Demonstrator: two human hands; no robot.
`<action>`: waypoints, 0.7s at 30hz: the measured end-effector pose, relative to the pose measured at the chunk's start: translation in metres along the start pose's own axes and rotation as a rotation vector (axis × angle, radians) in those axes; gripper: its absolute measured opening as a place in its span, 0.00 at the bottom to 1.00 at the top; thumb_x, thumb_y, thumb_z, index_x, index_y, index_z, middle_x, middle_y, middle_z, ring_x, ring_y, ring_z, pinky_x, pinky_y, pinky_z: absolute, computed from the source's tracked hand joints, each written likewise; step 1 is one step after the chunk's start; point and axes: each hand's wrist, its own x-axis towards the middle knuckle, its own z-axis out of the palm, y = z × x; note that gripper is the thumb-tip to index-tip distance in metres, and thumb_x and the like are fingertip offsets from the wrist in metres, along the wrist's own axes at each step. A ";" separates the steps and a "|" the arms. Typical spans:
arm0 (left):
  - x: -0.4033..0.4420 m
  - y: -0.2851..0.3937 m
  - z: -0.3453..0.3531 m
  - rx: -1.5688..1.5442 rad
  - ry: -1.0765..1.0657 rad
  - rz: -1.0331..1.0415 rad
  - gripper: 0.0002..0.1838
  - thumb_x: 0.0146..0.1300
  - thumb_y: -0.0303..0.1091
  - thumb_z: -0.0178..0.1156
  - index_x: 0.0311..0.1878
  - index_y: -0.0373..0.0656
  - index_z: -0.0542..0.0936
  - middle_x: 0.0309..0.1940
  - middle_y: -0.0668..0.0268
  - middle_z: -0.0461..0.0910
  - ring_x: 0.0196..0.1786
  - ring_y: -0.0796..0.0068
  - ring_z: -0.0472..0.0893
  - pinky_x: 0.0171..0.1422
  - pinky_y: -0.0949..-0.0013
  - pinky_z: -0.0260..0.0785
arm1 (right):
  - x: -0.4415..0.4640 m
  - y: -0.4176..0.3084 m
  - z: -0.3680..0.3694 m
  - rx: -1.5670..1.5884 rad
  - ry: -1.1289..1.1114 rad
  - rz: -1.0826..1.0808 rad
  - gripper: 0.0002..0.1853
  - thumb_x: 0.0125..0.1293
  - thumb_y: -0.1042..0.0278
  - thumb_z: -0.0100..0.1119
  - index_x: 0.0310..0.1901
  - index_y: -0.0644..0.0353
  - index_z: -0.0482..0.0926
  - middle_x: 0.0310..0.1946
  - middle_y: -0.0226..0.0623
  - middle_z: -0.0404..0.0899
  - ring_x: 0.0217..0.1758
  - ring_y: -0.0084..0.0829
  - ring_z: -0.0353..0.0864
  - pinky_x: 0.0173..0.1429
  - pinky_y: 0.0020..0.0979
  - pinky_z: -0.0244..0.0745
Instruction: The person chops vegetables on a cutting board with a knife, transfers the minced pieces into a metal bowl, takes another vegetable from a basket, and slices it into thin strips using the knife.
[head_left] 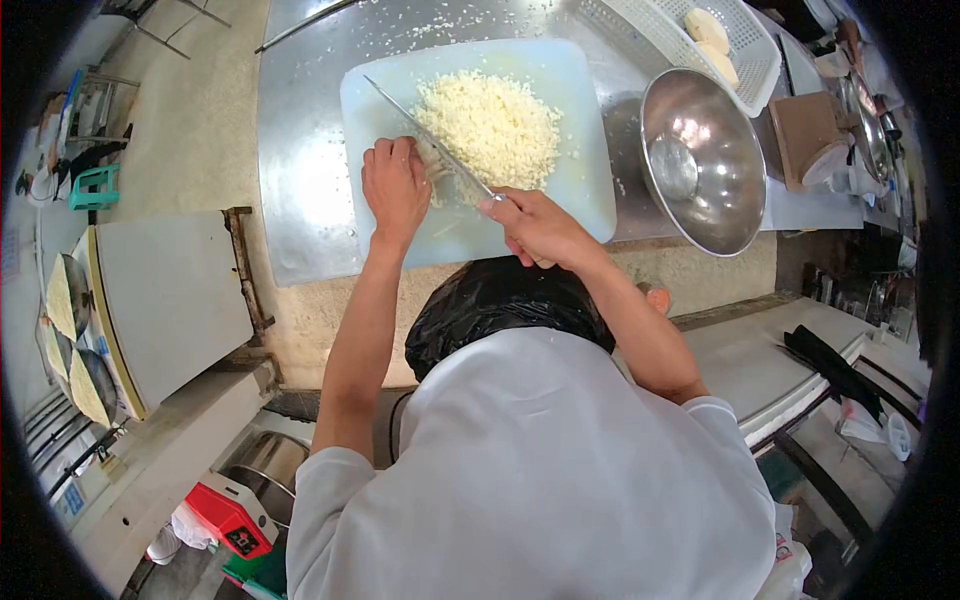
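Note:
My right hand (535,225) is wrapped round the handle of a long knife (436,144), whose blade points up and to the left over a pale cutting board (570,105). My left hand (396,190) rests on the board left of the blade, its fingers curled against some thin pale slices (434,165) that it holds beside the knife. Right of the blade lies a heap of finely chopped whitish pieces (495,125).
A steel bowl (715,150) stands to the right of the board. Behind it is a white perforated basket (755,50) with several pale peeled pieces (710,35). Crumbs lie on the metal table (300,150). A black plastic bag (500,300) hangs at the near edge.

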 end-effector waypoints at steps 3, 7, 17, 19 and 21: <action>0.000 0.000 0.000 -0.004 0.035 0.019 0.12 0.66 0.25 0.59 0.52 0.40 0.81 0.42 0.54 0.79 0.47 0.48 0.78 0.51 0.50 0.71 | -0.007 -0.013 0.003 0.035 -0.013 0.025 0.26 0.80 0.45 0.54 0.57 0.65 0.80 0.20 0.31 0.74 0.17 0.23 0.74 0.21 0.29 0.68; 0.000 0.007 0.006 0.079 0.000 0.009 0.10 0.66 0.25 0.60 0.49 0.41 0.81 0.42 0.56 0.77 0.47 0.49 0.78 0.51 0.50 0.71 | 0.017 -0.010 0.011 0.079 -0.044 -0.038 0.26 0.81 0.45 0.54 0.56 0.66 0.80 0.20 0.31 0.73 0.17 0.23 0.73 0.22 0.29 0.69; -0.005 0.002 0.000 0.009 -0.011 -0.010 0.10 0.65 0.26 0.61 0.50 0.42 0.80 0.42 0.56 0.77 0.46 0.50 0.78 0.52 0.50 0.71 | 0.020 -0.024 0.009 0.040 -0.066 0.007 0.23 0.81 0.45 0.54 0.43 0.62 0.76 0.20 0.32 0.72 0.17 0.24 0.74 0.21 0.30 0.68; -0.008 0.001 -0.003 0.007 -0.014 -0.018 0.09 0.66 0.25 0.61 0.49 0.41 0.80 0.42 0.56 0.76 0.46 0.50 0.78 0.52 0.50 0.71 | 0.001 -0.042 0.008 0.009 -0.062 0.034 0.23 0.81 0.46 0.55 0.42 0.62 0.76 0.20 0.32 0.72 0.17 0.24 0.73 0.21 0.30 0.68; -0.009 0.003 -0.001 0.063 -0.035 -0.029 0.08 0.66 0.25 0.61 0.48 0.41 0.80 0.42 0.55 0.76 0.47 0.49 0.78 0.52 0.49 0.71 | 0.015 -0.027 0.014 0.023 -0.079 0.009 0.23 0.80 0.46 0.54 0.44 0.65 0.77 0.20 0.34 0.73 0.17 0.25 0.75 0.20 0.31 0.69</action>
